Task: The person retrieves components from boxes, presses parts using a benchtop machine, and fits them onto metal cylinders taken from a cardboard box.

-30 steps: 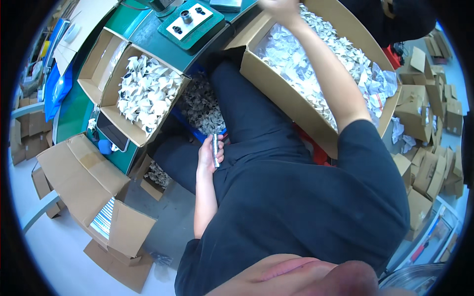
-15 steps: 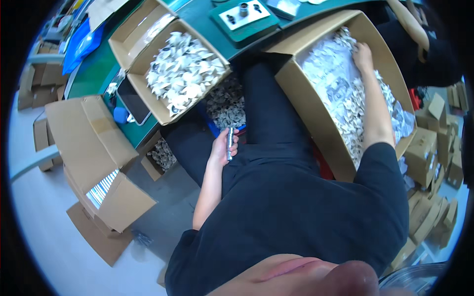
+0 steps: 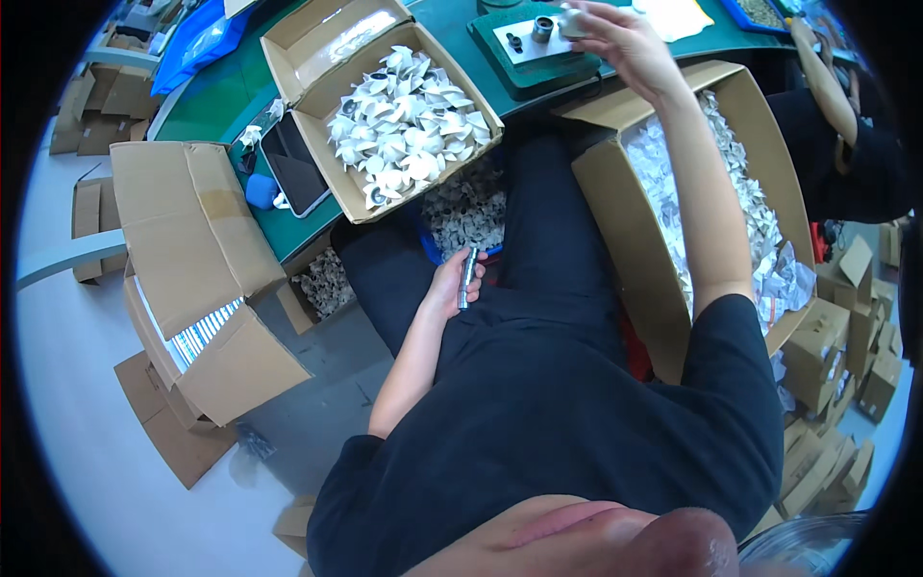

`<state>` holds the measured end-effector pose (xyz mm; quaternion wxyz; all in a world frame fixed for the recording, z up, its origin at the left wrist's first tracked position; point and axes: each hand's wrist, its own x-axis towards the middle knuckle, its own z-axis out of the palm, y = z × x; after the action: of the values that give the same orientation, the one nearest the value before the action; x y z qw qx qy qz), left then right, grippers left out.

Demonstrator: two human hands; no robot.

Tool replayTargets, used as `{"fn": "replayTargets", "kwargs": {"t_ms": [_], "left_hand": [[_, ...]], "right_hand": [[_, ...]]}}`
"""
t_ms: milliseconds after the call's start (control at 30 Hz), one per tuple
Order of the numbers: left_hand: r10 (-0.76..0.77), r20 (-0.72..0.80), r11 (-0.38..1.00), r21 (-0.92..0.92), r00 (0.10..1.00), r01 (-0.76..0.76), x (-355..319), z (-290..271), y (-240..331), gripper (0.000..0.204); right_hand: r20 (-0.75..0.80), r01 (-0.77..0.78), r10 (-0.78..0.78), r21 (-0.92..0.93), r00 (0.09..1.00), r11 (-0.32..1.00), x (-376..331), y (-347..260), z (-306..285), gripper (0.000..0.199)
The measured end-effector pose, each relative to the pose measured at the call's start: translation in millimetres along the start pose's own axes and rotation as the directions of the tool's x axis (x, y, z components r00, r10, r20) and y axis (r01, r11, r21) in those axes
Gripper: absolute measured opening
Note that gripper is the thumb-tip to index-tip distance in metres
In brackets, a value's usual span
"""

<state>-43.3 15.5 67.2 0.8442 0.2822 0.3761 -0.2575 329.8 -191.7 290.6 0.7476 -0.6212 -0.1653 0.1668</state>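
Note:
My left hand (image 3: 449,285) rests on my lap, shut on a slim silver metal rod (image 3: 467,276). My right hand (image 3: 620,37) is raised over the dark green fixture block (image 3: 538,60) on the green table and pinches a small pale wrapped piece (image 3: 571,21). A short metal ring (image 3: 544,28) stands on the block's white plate just left of that hand. Below my right forearm a large cardboard box (image 3: 635,252) holds crumpled white paper wrappers (image 3: 760,240).
A box of white folded paper pieces (image 3: 402,125) sits on the green table (image 3: 226,101) with a tablet (image 3: 293,173) beside it. An open cardboard box (image 3: 197,288) stands on the floor at left. Another person's arm (image 3: 825,72) shows at upper right; small cartons (image 3: 846,337) pile at right.
My right hand has lifted out of the big box of white wrappers and moved up to the green fixture block, now pinching a small piece. The left hand stays on my lap with the rod.

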Motion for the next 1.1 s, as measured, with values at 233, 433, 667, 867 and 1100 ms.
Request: {"fn": "replayTargets", "kwargs": {"t_ms": [233,433,667,867,1100], "left_hand": [[0.022,-0.023,0.999,-0.048,0.999,-0.023,-4.9,-6.9,-2.3,0.039],[0.002,-0.033,1.0,-0.005,0.999,-0.002,-3.8,-7.1,4.9,0.039],[0.041,-0.016,0.999,0.005,0.999,-0.041,2.4,2.0,2.7,0.039],[0.052,-0.026,0.999,0.001,0.998,-0.052,2.1,0.8,0.5,0.039],[0.075,-0.039,0.997,-0.032,0.996,-0.076,-5.5,-4.7,3.1,0.04]], "right_hand": [[0.085,-0.392,0.402,-0.118,0.912,0.913,26.6,-13.4,12.4,0.026],[0.124,-0.451,0.47,-0.156,0.874,0.879,51.1,-5.0,-2.5,0.027],[0.16,-0.355,0.409,-0.282,0.899,0.891,55.4,0.7,-10.3,0.031],[0.224,-0.275,0.378,-0.384,0.898,0.882,63.2,-4.7,-20.0,0.038],[0.292,-0.16,0.341,-0.503,0.893,0.849,63.0,-0.7,-24.2,0.048]]}}
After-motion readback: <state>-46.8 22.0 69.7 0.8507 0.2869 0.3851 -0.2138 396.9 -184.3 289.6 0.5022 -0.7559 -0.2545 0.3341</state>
